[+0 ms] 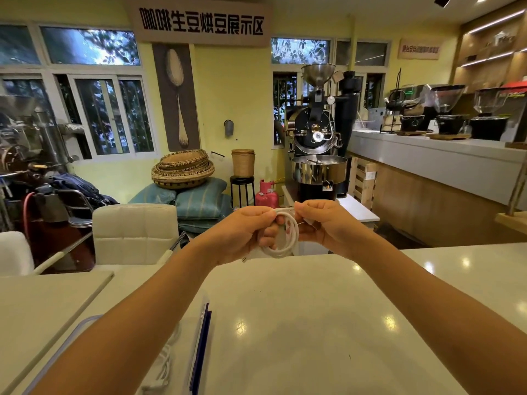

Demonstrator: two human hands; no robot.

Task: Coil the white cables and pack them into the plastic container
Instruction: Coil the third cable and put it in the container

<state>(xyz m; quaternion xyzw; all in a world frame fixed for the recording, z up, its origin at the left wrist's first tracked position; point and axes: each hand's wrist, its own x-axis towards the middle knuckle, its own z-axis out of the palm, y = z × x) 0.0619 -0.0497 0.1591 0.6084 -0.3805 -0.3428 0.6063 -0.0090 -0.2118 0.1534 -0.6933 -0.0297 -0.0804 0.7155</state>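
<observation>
One thin white cable (281, 238), nearly coiled, hangs over the far edge of the glossy white tabletop (285, 309). The left hand (242, 232) grips the loop and the right hand (322, 223) pinches its loose end. Packing remains: the clear plastic container (82, 322), near-left, seemingly holds other cables already.

Person's arms, head view. The left forearm (137, 317), from the lower left, and the right forearm (413, 295), from the lower right, are bare to the frame edges. The left hand (245, 232) and right hand (325, 223), at centre, are bare.
</observation>
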